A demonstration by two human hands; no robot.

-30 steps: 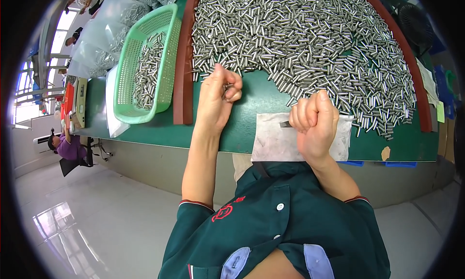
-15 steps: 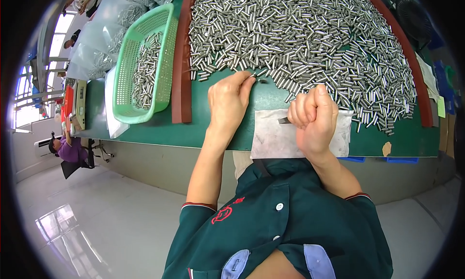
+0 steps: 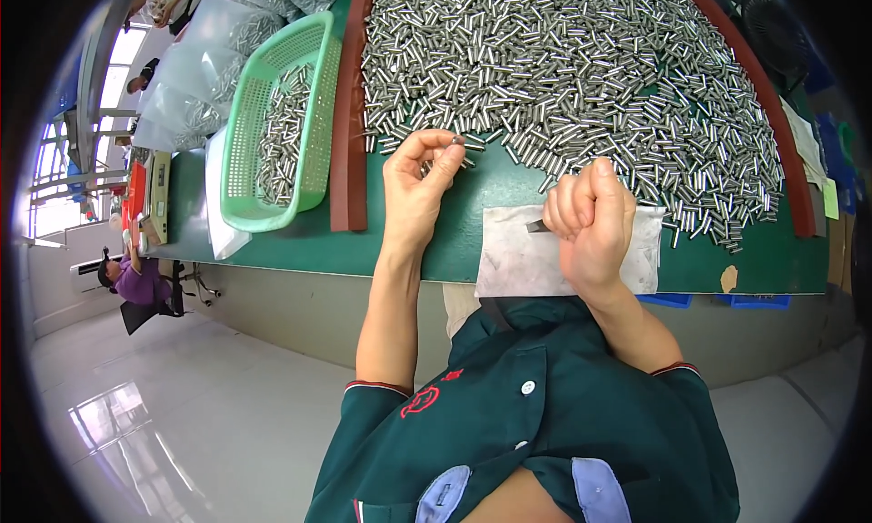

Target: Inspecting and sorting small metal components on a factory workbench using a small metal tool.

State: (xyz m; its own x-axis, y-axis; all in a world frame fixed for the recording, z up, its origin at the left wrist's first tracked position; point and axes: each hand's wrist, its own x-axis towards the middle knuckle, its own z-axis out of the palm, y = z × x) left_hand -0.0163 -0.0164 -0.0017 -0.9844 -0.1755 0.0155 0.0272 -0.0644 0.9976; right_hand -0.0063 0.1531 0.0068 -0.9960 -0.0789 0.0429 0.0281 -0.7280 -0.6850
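Observation:
My left hand (image 3: 416, 189) is curled at the near edge of a wide pile of short shiny metal pins (image 3: 563, 78). A pin end (image 3: 458, 140) shows between its thumb and forefinger, and more metal glints inside the bent fingers. How many pins it holds is hidden. My right hand (image 3: 595, 219) is closed in a fist above a stained white cloth (image 3: 509, 260). Out of the fist's left side pokes the flat dark end of a metal tool (image 3: 537, 226); its remaining part is covered by the fingers.
Left of the pile stands a green plastic basket (image 3: 238, 164) with pins in it, beside a dark red rail (image 3: 349, 160). A second red rail (image 3: 772, 114) bounds the right. Clear bags of parts (image 3: 195, 78) lie far left. A person in purple (image 3: 141, 282) sits beyond.
My left hand has drawn slightly left and turned so its curled fingers and the metal in them show. The right fist stays over the cloth, nearly unmoved.

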